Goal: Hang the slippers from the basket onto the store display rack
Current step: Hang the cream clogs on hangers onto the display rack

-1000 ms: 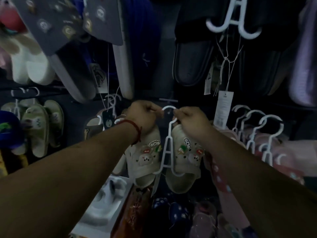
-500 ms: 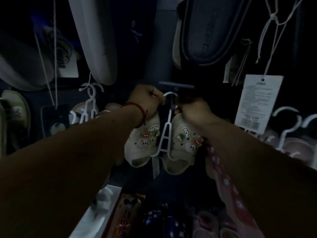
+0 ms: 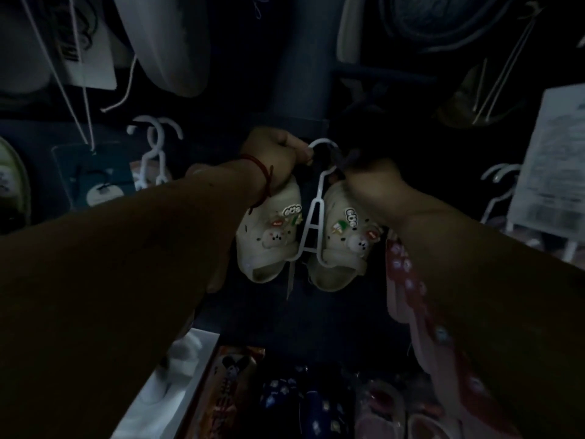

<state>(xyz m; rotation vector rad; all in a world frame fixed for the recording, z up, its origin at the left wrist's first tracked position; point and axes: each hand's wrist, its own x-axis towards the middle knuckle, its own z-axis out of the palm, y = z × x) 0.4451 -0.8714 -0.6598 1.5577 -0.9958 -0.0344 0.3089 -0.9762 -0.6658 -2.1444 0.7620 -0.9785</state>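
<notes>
A pair of cream slippers (image 3: 269,236) with bear charms hangs on a white plastic hanger (image 3: 311,217) at the centre of the dark display rack. My left hand (image 3: 272,156), a red string at its wrist, pinches the left tip of the hanger's hook. My right hand (image 3: 370,179) grips the hanger's neck at the right side of the hook, above the right slipper (image 3: 345,242). The hook sits at a dark rack peg (image 3: 329,153); whether it rests on the peg is too dim to tell.
Large slippers (image 3: 164,42) and paper tags (image 3: 550,172) hang above and to the right. Empty white hangers (image 3: 155,153) sit on the left, pink slippers (image 3: 411,296) at the right. Boxes and dark patterned slippers (image 3: 304,403) lie below.
The view has moved closer to the rack and grown darker. Both hands stay on the hanger's hook, lifted slightly toward the peg.
</notes>
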